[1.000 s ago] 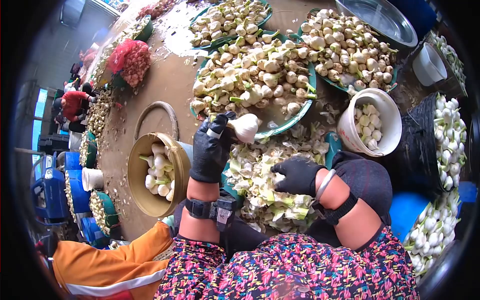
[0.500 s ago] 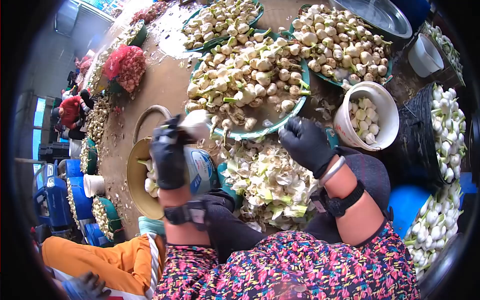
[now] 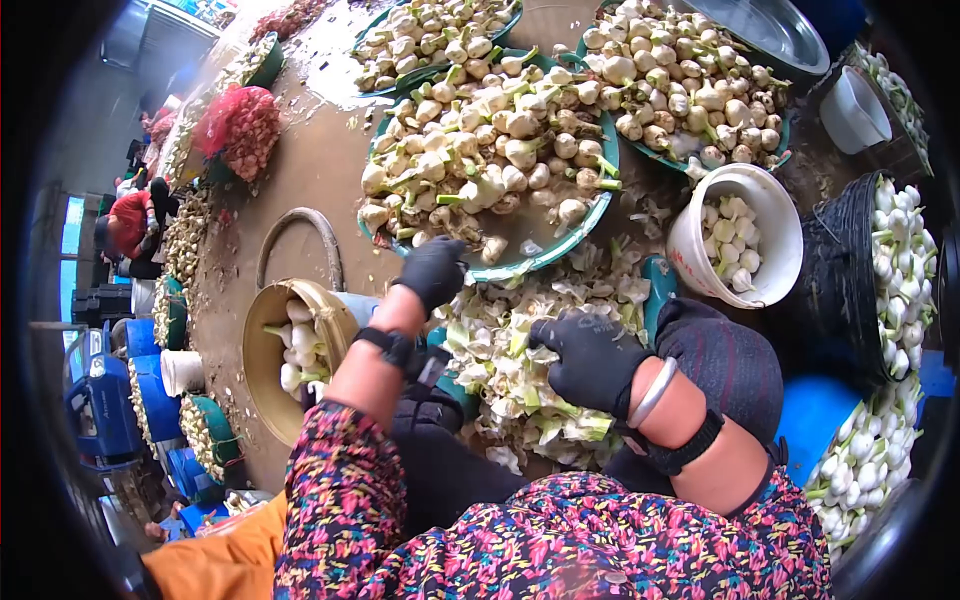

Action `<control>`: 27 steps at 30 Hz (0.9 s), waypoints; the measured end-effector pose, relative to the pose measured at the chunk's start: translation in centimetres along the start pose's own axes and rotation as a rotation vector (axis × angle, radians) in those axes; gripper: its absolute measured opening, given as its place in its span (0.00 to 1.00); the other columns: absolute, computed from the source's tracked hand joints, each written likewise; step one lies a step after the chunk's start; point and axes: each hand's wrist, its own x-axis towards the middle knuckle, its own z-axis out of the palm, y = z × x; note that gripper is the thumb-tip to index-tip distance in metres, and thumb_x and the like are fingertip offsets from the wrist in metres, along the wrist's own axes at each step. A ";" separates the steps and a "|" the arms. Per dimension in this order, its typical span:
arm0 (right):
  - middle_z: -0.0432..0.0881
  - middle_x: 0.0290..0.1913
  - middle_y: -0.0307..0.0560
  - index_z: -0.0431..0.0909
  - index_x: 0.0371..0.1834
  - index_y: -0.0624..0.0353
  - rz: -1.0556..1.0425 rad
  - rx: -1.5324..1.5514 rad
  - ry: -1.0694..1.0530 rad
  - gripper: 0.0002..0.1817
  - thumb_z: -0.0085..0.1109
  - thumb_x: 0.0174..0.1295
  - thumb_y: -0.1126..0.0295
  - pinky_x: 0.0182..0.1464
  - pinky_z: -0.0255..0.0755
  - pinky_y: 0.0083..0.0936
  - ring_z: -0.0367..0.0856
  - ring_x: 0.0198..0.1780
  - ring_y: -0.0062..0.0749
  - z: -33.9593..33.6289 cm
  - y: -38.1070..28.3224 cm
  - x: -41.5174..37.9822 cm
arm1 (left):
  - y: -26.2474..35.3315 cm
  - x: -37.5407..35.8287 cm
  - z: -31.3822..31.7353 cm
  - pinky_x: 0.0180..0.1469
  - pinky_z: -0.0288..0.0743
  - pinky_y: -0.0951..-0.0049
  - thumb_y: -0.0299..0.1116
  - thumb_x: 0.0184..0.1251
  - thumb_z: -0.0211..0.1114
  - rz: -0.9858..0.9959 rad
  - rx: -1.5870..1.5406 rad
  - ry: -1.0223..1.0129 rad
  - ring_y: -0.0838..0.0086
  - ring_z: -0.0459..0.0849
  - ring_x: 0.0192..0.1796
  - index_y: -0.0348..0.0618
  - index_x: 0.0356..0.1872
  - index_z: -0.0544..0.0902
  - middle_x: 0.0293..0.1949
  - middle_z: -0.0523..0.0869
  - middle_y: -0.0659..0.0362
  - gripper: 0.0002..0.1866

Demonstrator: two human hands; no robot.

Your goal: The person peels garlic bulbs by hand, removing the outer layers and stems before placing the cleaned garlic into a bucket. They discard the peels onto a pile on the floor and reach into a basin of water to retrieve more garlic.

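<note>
My left hand (image 3: 435,272), in a black glove, is at the near rim of a wide green basket (image 3: 545,262) heaped with untrimmed garlic bulbs (image 3: 490,150). Its fingers are curled in, and what they may hold is hidden. My right hand (image 3: 592,362), also black-gloved, is closed in a fist above a pile of pale garlic skins and stalk bits (image 3: 540,400) between my knees. Whatever sits inside that fist does not show. Left of my left forearm, a tan bucket (image 3: 335,325) lies tilted with several white garlic bulbs (image 3: 300,340) in it.
A white bucket (image 3: 683,240) with peeled bulbs stands to the right, beside a black tub (image 3: 840,270) full of white bulbs. More garlic baskets (image 3: 690,80) lie behind. At left are a red net sack (image 3: 240,130), a hose loop (image 3: 300,220) and a seated person (image 3: 130,225).
My left hand has moved right from above the tan bucket to the garlic basket's rim. My right hand has lowered toward the skins. The neighbour's gloved hand has left view.
</note>
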 end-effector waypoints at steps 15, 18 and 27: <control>0.75 0.47 0.65 0.64 0.61 0.59 0.027 0.135 0.316 0.32 0.59 0.50 0.63 0.54 0.67 0.41 0.73 0.51 0.56 -1.6 0.4 2.2 | -1.8 4.8 4.6 0.48 0.75 0.70 0.32 0.56 0.65 -0.116 -0.585 -0.007 0.68 0.83 0.42 0.39 0.48 0.81 0.42 0.85 0.53 0.17; 0.73 0.51 0.65 0.52 0.69 0.55 -0.052 0.176 0.517 0.44 0.61 0.46 0.65 0.58 0.65 0.39 0.72 0.53 0.57 -1.1 0.7 3.2 | 6.2 0.7 -5.8 0.45 0.73 0.80 0.26 0.58 0.66 -0.153 -1.209 -0.114 0.83 0.79 0.40 0.36 0.47 0.81 0.39 0.85 0.60 0.15; 0.79 0.37 0.44 0.70 0.49 0.61 -0.061 0.693 0.545 0.30 0.69 0.40 0.67 0.45 0.73 0.23 0.76 0.38 0.21 -1.4 0.9 2.5 | 8.5 -6.5 -10.3 0.39 0.78 0.75 0.23 0.59 0.57 -0.114 -1.126 0.363 0.73 0.83 0.34 0.34 0.38 0.80 0.34 0.84 0.54 0.08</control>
